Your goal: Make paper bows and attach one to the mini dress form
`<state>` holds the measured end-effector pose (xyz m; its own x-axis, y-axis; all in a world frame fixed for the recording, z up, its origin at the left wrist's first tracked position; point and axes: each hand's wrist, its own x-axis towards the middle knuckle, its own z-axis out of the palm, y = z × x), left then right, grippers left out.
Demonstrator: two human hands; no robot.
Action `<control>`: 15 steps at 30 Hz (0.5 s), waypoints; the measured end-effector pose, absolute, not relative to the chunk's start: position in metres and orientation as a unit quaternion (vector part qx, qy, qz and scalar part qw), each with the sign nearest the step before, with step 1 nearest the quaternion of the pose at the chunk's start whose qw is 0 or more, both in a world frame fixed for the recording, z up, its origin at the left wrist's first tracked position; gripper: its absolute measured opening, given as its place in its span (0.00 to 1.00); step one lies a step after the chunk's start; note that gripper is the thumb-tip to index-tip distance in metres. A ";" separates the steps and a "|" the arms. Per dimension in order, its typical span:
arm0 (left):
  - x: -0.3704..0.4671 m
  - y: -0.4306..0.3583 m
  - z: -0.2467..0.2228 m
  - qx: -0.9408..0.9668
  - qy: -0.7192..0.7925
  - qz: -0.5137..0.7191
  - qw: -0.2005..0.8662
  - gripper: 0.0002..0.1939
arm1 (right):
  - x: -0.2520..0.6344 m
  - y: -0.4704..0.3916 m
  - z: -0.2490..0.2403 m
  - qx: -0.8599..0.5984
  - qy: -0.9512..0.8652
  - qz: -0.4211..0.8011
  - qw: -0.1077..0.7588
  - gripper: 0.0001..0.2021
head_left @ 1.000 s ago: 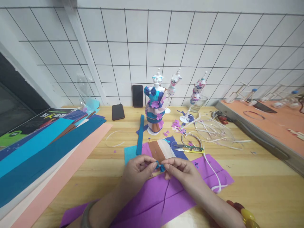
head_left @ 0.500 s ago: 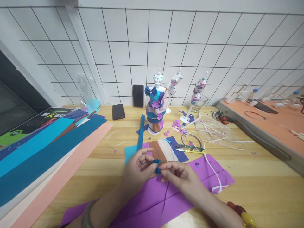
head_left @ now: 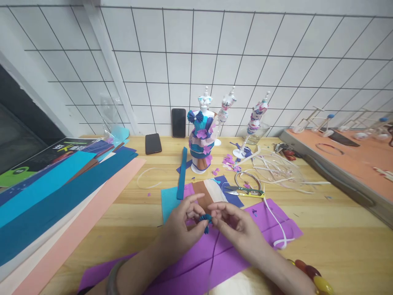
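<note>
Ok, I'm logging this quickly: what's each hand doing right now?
Left hand: closed, holding pleated blue paper.
Right hand: closed, pinching its right edge.

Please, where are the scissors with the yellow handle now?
In the head view, the scissors lie right of centre, beyond the right hand, next to the metal ring, partly over the dark blue paper.

The pleated bow (head_left: 206, 219) and creased purple sheet (head_left: 196, 264) are matt and paper-like, the tabletop (head_left: 334, 221) smooth wood with a slight sheen, the scissors (head_left: 250, 193) metal-bladed, and the tumbler (head_left: 260, 134) clear and glass-like.
</note>
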<state>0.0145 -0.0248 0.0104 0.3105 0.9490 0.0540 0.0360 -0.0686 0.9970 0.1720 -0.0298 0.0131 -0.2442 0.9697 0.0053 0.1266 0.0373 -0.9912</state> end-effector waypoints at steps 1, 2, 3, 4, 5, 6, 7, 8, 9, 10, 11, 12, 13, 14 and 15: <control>0.014 -0.024 0.010 0.587 0.407 0.426 0.555 0.23 | 0.172 -0.030 0.013 -0.463 -0.592 0.520 0.407 0.10; 0.014 -0.022 0.010 0.572 0.404 0.433 0.567 0.23 | 0.173 -0.030 0.013 -0.464 -0.590 0.521 0.406 0.10; 0.013 -0.021 0.010 0.555 0.402 0.437 0.582 0.22 | 0.173 -0.030 0.013 -0.463 -0.589 0.524 0.406 0.10; 0.013 -0.019 0.010 0.539 0.400 0.439 0.598 0.22 | 0.173 -0.030 0.013 -0.461 -0.588 0.526 0.405 0.10; 0.012 -0.018 0.010 0.524 0.397 0.439 0.613 0.22 | 0.174 -0.030 0.013 -0.458 -0.588 0.530 0.404 0.10; 0.012 -0.017 0.010 0.511 0.394 0.438 0.626 0.22 | 0.174 -0.030 0.013 -0.455 -0.589 0.532 0.404 0.10; 0.011 -0.016 0.010 0.505 0.388 0.436 0.636 0.22 | 0.175 -0.030 0.014 -0.453 -0.589 0.534 0.404 0.11; 0.011 -0.016 0.009 0.501 0.383 0.436 0.642 0.22 | 0.175 -0.030 0.014 -0.452 -0.588 0.535 0.405 0.11; 0.010 -0.016 0.009 0.501 0.380 0.435 0.645 0.22 | 0.175 -0.030 0.014 -0.452 -0.588 0.535 0.405 0.11; 0.010 -0.016 0.008 0.502 0.379 0.435 0.644 0.22 | 0.175 -0.030 0.015 -0.453 -0.588 0.534 0.406 0.11; 0.010 -0.016 0.008 0.505 0.379 0.435 0.641 0.22 | 0.175 -0.030 0.016 -0.454 -0.587 0.534 0.405 0.11; 0.011 -0.017 0.007 0.511 0.382 0.434 0.637 0.21 | 0.175 -0.030 0.016 -0.456 -0.587 0.534 0.403 0.11; 0.011 -0.017 0.007 0.518 0.384 0.431 0.631 0.21 | 0.175 -0.029 0.016 -0.459 -0.585 0.535 0.401 0.11; 0.012 -0.018 0.007 0.526 0.387 0.428 0.624 0.21 | 0.175 -0.029 0.016 -0.460 -0.585 0.536 0.399 0.12; 0.012 -0.019 0.007 0.534 0.391 0.424 0.619 0.20 | 0.175 -0.029 0.016 -0.459 -0.585 0.537 0.398 0.12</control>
